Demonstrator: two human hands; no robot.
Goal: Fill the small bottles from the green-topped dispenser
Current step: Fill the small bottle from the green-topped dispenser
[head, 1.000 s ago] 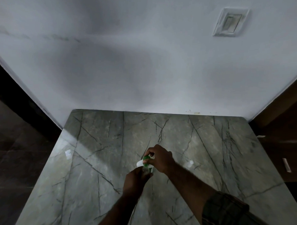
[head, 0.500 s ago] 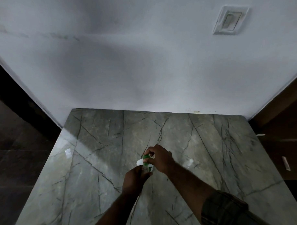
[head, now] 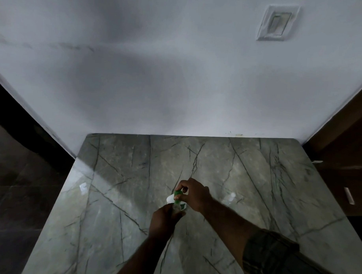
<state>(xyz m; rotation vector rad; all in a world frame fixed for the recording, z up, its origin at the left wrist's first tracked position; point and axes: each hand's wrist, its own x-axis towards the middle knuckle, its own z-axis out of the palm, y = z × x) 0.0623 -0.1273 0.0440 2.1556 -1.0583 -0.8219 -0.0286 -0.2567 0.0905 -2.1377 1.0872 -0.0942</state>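
A white dispenser with a green top point(head: 176, 196) is tipped over in the middle of the marble table, held in my right hand point(head: 194, 194), whose fingers curl round its green end. Just below it my left hand point(head: 165, 220) grips a small clear bottle point(head: 177, 209), its mouth up against the dispenser. Most of that bottle is hidden by my fingers. A second small clear bottle point(head: 229, 198) with a white cap stands on the table to the right of my right wrist.
The grey-green marble table point(head: 122, 196) butts against a white wall. A small white scrap point(head: 83, 187) lies near its left edge. Dark floor drops away on the left, and dark wooden furniture point(head: 343, 163) stands on the right.
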